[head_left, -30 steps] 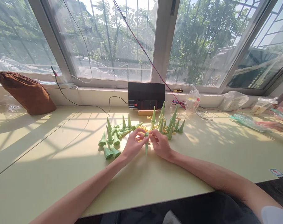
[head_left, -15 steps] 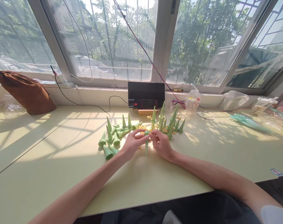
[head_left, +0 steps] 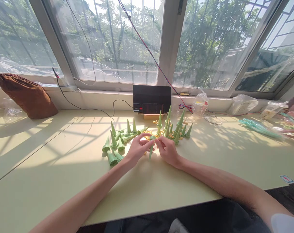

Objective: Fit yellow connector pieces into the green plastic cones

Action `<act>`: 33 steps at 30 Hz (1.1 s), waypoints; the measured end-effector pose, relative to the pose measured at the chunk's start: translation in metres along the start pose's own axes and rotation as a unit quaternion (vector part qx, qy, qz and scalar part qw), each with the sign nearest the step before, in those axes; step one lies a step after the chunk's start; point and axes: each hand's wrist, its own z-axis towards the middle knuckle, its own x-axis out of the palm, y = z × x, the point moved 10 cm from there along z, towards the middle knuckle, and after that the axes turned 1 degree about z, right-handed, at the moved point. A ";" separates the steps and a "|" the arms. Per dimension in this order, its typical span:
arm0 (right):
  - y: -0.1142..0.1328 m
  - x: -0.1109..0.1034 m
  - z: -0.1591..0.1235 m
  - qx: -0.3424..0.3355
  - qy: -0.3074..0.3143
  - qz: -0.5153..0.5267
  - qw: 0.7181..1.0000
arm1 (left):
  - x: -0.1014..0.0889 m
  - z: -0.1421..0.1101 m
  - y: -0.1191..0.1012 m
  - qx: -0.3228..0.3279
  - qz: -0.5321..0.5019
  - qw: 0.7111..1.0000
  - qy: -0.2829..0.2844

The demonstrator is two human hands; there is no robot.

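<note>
My left hand (head_left: 136,149) and my right hand (head_left: 167,149) meet over the pale green table (head_left: 64,168). Together they pinch one green cone spike (head_left: 151,149), which points down and toward me. A small yellow piece shows at its top between my fingertips. To the left of my left hand lies a heap of green cones (head_left: 118,142), several upright and several on their sides. Behind my right hand stands a cluster of upright green cones with yellow parts (head_left: 174,127).
A black tablet on a wooden stand (head_left: 152,98) leans against the window sill behind the cones. A brown cloth bag (head_left: 26,97) lies at the far left. Plastic bags (head_left: 200,105) and green bundles (head_left: 258,127) sit at the right, where another person's hand (head_left: 293,134) shows.
The held cone has tilted slightly, its tip swinging a little to the left. My hands have stayed in nearly the same place. The other person's hand at the right edge has shifted.
</note>
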 end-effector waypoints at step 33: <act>0.002 0.000 0.002 -0.011 0.010 0.035 0.999 | 0.013 -0.019 -0.040 0.289 0.291 0.910 -0.068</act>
